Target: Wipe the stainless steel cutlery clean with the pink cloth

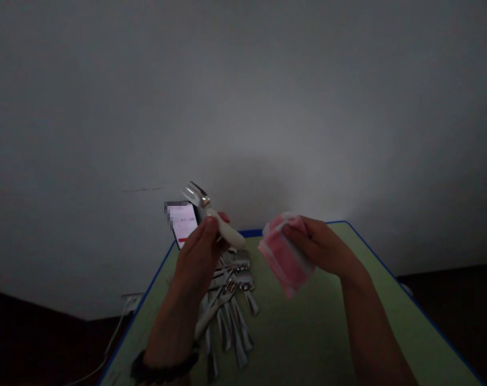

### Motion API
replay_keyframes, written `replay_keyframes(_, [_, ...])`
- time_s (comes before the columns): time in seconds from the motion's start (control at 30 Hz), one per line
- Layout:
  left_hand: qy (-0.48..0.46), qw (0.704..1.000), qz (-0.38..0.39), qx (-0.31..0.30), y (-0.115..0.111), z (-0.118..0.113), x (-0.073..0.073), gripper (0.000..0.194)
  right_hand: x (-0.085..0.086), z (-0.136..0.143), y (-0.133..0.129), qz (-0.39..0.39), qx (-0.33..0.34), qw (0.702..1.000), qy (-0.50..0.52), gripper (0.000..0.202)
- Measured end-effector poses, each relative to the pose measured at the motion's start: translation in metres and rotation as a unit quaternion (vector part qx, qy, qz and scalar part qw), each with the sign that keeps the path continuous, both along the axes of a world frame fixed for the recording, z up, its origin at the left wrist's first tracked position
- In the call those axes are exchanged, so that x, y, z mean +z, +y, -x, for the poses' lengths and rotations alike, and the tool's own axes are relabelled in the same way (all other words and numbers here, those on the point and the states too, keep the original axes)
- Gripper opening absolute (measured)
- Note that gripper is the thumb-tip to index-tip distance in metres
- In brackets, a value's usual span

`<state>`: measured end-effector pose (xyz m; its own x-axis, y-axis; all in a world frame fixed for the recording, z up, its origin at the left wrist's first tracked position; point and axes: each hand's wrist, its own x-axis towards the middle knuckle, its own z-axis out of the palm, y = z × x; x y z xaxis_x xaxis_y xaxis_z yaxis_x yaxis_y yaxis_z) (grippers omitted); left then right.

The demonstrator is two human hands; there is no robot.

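My left hand (201, 249) is closed on a fork (227, 229) with a pale handle and shiny metal tines. The tines point up and to the left, above the table. In my right hand (323, 246) a pink and white cloth (289, 257) is gripped, its lower corner hanging down. Fork and cloth are apart. Below and partly behind my left hand lies a heap of metal cutlery (235, 321), with spoon and fork heads among several handles; my forearm hides part of it.
The green table (307, 338) has a blue edge and stands against a grey wall (243, 107). A phone (182, 222) with a lit screen leans at the table's far left corner. A white cable (113, 338) hangs from a socket (131, 303) left of the table.
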<state>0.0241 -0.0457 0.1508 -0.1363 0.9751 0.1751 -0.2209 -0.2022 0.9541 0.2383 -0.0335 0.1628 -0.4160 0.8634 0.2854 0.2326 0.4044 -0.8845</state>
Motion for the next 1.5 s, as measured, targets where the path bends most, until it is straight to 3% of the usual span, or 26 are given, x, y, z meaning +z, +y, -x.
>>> replay_keyframes(0.07, [0.034, 0.998, 0.008, -0.058, -0.003, 0.005, 0.005, 0.029, -0.003, 0.003, 0.005, 0.021, -0.052, 0.99, 0.131, 0.035])
replay_keyframes(0.13, [0.065, 0.989, 0.024, -0.131, -0.007, 0.004, 0.007, 0.03, -0.007, 0.011, 0.011, 0.068, -0.062, 0.958, 0.273, 0.039])
replay_keyframes(0.27, [0.157, 0.975, 0.045, -0.149, -0.012, -0.006, 0.005, 0.036, -0.013, 0.029, 0.022, 0.207, 0.036, 0.86, 0.464, 0.036])
replay_keyframes(0.4, [0.186, 0.971, 0.04, -0.148, -0.013, -0.01, 0.005, 0.033, -0.021, 0.036, 0.026, 0.309, 0.062, 0.774, 0.549, 0.03])
replay_keyframes(0.53, [0.183, 0.965, 0.054, -0.181, -0.013, -0.009, 0.009, 0.026, -0.037, 0.038, 0.031, 0.356, 0.066, 0.732, 0.576, 0.029])
replay_keyframes(0.77, [0.234, 0.956, 0.052, -0.168, -0.016, -0.008, 0.013, 0.028, -0.064, 0.049, 0.048, 0.28, 0.07, 0.737, 0.612, 0.024])
replay_keyframes(0.93, [0.283, 0.944, 0.034, -0.166, -0.018, -0.009, 0.016, 0.032, -0.053, 0.048, 0.041, 0.232, 0.033, 0.772, 0.591, 0.019])
replay_keyframes(1.13, [0.349, 0.927, 0.011, -0.136, -0.015, -0.012, 0.006, 0.031, -0.04, 0.049, 0.031, 0.213, -0.006, 0.84, 0.499, 0.041])
replay_keyframes(1.3, [0.442, 0.883, -0.006, -0.159, -0.006, -0.023, -0.008, 0.036, -0.038, 0.047, 0.024, 0.216, -0.063, 0.853, 0.471, 0.034])
replay_keyframes(1.4, [0.461, 0.874, -0.026, -0.149, -0.004, -0.028, -0.013, 0.037, -0.033, 0.049, 0.023, 0.229, -0.077, 0.863, 0.444, 0.031])
replay_keyframes(1.5, [0.459, 0.874, -0.042, -0.153, -0.004, -0.029, -0.016, 0.035, -0.031, 0.056, 0.025, 0.25, -0.072, 0.852, 0.454, 0.024])
